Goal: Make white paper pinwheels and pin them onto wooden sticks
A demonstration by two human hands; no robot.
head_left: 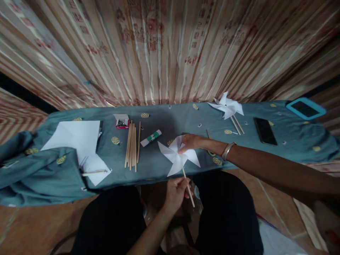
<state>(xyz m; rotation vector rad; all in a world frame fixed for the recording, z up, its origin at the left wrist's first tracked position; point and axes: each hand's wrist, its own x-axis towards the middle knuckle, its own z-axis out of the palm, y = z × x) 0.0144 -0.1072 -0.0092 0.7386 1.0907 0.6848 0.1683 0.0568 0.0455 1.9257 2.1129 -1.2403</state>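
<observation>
A white paper pinwheel on a wooden stick is in front of me at the table's near edge. My left hand is closed around the stick, just below the paper blades. From the right, my right hand reaches over the blades, its fingers closed in at the pinwheel's middle. Those fingers cover the centre, so how the paper is fastened there is hidden. A green and white glue stick lies just left of the blades.
Several wooden sticks lie to the left, below a small red box of metal pieces. White paper sheets are at far left. Finished-looking pinwheels lie back right, with a black phone and a blue-framed device beyond.
</observation>
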